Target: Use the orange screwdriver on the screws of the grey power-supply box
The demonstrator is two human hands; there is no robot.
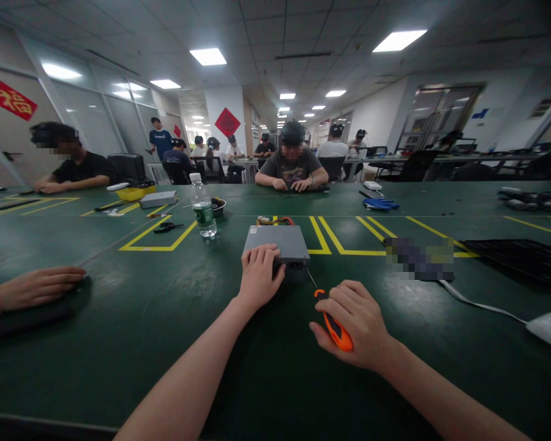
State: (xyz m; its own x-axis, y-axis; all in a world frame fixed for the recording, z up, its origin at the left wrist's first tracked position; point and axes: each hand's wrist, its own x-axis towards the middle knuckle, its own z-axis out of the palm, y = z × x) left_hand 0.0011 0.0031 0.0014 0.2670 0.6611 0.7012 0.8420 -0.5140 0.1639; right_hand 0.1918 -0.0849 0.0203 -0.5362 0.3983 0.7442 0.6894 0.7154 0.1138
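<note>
A grey metal computer power supply (290,240) sits on the green table in front of me, its socket side facing me. Red, black and yellow cables (278,220) come out behind it. My left hand (260,269) grips its near left part, fingers over the top and thumb at the front face. In my right hand (356,318) is a screwdriver (337,331) with an orange and black handle, held at a slant. Its thin shaft points up and left, and the tip is at the power supply's near right corner. Whether the tip sits in a screw cannot be made out.
A water bottle (204,208) stands left of the power supply, by a small bowl (218,206). Another person's hand (41,288) lies at the left. Blue gloves (380,203), a black panel (523,260) and a white cable (482,304) are at the right. Someone sits opposite.
</note>
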